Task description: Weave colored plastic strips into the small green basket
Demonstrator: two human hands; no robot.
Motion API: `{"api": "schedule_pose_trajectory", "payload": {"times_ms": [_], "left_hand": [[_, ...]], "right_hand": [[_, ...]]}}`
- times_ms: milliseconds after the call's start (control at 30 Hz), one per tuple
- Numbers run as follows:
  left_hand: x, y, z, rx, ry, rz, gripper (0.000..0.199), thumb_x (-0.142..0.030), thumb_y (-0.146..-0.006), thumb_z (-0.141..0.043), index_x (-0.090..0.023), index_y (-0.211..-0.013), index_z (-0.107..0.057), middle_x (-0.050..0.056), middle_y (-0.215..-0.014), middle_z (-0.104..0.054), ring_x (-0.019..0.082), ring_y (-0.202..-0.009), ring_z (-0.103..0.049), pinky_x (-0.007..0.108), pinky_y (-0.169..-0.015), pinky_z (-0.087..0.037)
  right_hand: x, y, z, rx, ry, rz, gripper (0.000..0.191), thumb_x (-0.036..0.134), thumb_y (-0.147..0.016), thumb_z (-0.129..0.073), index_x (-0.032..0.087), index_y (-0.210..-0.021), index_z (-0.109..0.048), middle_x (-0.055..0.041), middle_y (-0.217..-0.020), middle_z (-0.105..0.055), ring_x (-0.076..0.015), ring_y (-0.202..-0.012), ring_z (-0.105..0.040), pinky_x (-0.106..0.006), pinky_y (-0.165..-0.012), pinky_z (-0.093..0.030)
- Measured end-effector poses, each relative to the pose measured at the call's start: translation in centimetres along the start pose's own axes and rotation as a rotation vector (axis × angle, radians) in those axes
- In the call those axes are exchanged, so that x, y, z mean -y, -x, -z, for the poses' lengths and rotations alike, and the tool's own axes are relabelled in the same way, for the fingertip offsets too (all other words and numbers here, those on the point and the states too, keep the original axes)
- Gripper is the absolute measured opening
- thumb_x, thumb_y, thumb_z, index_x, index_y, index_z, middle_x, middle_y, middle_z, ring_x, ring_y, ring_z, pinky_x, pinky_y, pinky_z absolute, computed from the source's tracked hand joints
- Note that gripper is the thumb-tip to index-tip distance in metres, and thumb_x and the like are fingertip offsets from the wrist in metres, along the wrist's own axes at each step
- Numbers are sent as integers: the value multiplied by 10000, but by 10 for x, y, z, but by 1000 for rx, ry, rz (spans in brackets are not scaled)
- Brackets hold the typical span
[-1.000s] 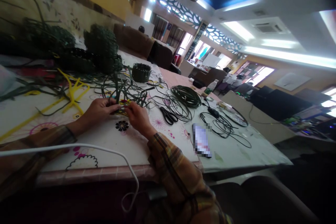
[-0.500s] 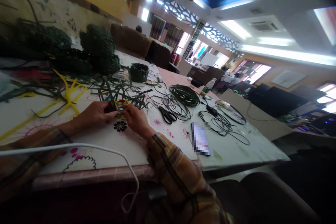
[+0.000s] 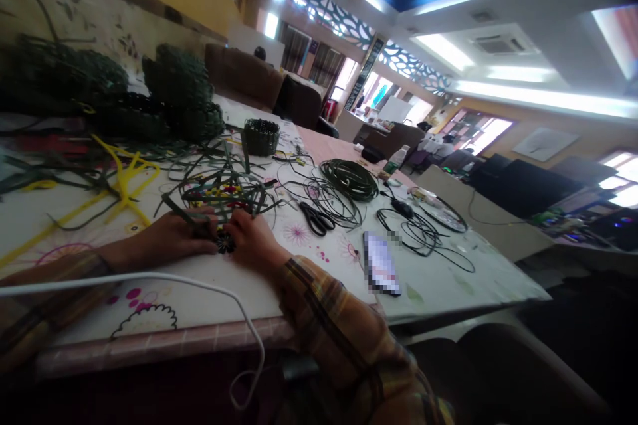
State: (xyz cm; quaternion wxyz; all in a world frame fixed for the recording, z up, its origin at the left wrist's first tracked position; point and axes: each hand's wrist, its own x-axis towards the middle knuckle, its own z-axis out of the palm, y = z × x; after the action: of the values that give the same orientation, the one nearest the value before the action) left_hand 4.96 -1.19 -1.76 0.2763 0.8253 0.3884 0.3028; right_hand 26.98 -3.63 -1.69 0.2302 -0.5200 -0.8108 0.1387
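A loose, half-woven piece of dark green flat strips (image 3: pixel 224 191), with red and yellow bits in it, lies on the flowered tablecloth. At its near left edge my left hand (image 3: pixel 182 234) is closed on a dark green strip (image 3: pixel 182 211) that slants across the fingers. Close beside it, my right hand (image 3: pixel 252 238) has its fingers curled on the near edge of the woven piece. Its fingertips are partly hidden. Black-handled scissors (image 3: pixel 317 219) rest to the right of my right hand.
A small dark woven basket (image 3: pixel 262 138) stands behind the piece. Coiled green strip (image 3: pixel 349 179) and a phone (image 3: pixel 381 262) lie to the right. Yellow strips (image 3: pixel 127 186) and a heap of green weaving (image 3: pixel 177 89) are on the left. A white cable (image 3: pixel 199 281) crosses in front.
Both hands have come slightly nearer to me along the front of the woven piece. The left hand has turned flatter, and its strip now leans to the left instead of standing up.
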Motion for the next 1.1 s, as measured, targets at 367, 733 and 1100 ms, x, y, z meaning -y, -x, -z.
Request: {"api": "schedule_pose_trajectory", "payload": {"times_ms": [367,733,1100], "left_hand": [[-10,-1,-13,-144,91,-76,369,-540,-873,-712,-195,-750,-672,57,-878,-732,221,-847,-683,317,-816,-517],[-3,-5,-14,-167,84,90,384,-575,-816,-697,-194,-783,-665,19,-706,-677,213,-728,-615,304,-703,-457],[-5,-14,5,-265,165,341,421,-596,-700,-748,-208,-783,-607,-43,-554,-557,151,-517,-495,259,-520,-380]], "right_hand": [[2,-3,6,-69,-297,-66,239,239,-981,-625,218,-760,-538,47,-718,-558,-117,-701,-520,-215,-646,-368],[7,3,8,-126,-109,17,222,308,-1088,-538,224,-1051,-740,-39,-963,-772,-169,-854,-684,-247,-766,-458],[22,19,11,-245,196,320,246,283,-1071,-541,246,-1028,-781,-87,-1037,-748,-219,-1015,-661,-357,-957,-478]]}}
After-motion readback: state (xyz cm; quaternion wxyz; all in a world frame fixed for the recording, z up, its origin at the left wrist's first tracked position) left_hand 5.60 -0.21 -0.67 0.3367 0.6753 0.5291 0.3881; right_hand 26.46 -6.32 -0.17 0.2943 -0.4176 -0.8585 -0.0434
